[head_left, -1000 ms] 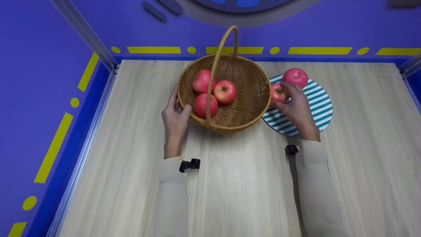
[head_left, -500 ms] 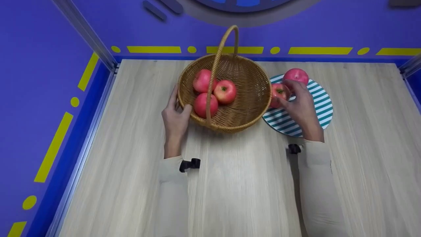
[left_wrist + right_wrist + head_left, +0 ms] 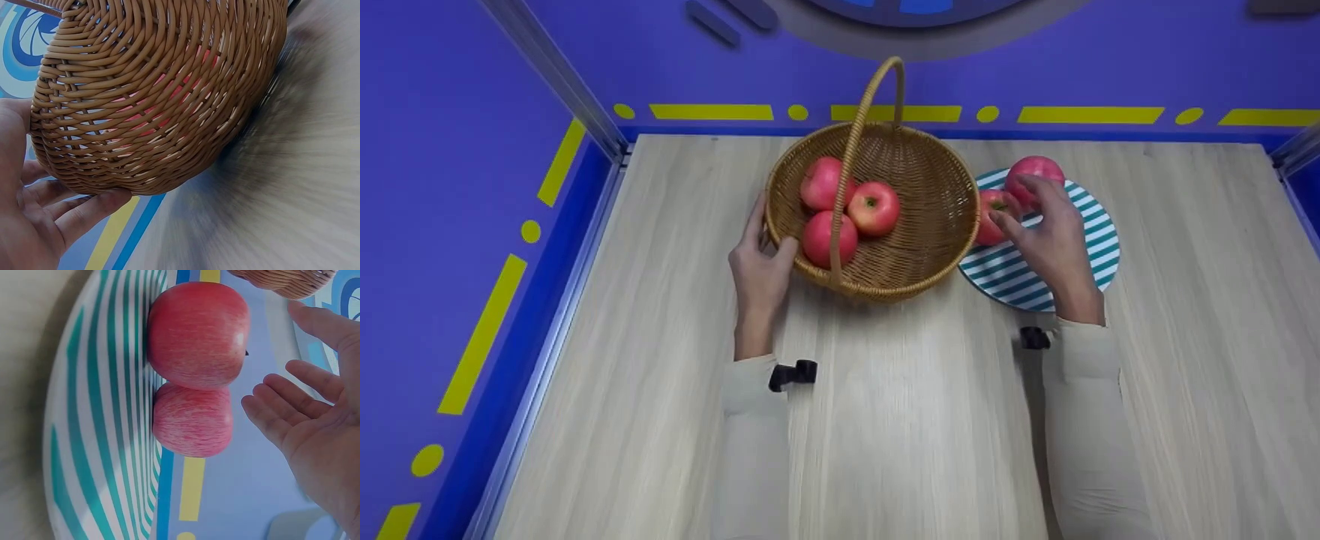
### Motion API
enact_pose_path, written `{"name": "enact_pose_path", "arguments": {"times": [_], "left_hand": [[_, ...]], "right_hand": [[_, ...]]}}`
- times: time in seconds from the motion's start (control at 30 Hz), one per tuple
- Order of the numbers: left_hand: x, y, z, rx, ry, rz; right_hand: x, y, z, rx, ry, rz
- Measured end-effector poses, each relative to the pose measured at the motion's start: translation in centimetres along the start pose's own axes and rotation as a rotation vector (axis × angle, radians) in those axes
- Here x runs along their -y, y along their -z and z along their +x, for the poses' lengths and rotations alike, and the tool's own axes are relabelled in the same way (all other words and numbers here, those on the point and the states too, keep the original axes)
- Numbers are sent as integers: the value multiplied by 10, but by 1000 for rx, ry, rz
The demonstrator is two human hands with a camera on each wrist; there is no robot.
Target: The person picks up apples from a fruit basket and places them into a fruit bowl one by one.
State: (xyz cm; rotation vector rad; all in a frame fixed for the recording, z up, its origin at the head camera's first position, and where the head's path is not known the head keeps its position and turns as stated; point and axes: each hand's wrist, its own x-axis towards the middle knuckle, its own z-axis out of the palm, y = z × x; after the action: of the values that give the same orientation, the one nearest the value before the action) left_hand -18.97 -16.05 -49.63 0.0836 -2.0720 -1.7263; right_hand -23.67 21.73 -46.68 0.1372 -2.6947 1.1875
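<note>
Two grips (image 3: 761, 274), five apples (image 3: 874, 208), one basket (image 3: 930, 217)

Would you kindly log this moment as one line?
Left hand: holds basket | Right hand: empty, above plate | Basket: three apples | Plate: two apples

Read no text, label, brand, number or sign in head, left wrist or right wrist view.
</note>
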Motion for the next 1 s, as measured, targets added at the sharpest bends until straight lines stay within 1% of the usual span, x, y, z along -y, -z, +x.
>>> {"name": "enact_pose_path", "arguments": {"times": [0.13,0.37,0.53,0.7,0.83,0.93,1.0], "left_hand": [[-1,0,0,0,12,-8],[-2,0,1,-14,10,-7],[-3,-1,1,-11,26,1],[-3,-2,2,-14,19,1],[-2,-3,1,-18,26,-10],[-2,-4,-1,-18,33,-2],[-2,-4,-1,-16,29,9]], "right_hand": [[2,3,-1,-23,23,6],[14,3,-1,-138,181,61],[29,1,-3,-167,253,84],[42,-3,-3,-143,309,109],[50,-10,-3,-108,364,101],[56,-16,-4,-67,401,159],[60,-19,-4,-32,400,191]]}}
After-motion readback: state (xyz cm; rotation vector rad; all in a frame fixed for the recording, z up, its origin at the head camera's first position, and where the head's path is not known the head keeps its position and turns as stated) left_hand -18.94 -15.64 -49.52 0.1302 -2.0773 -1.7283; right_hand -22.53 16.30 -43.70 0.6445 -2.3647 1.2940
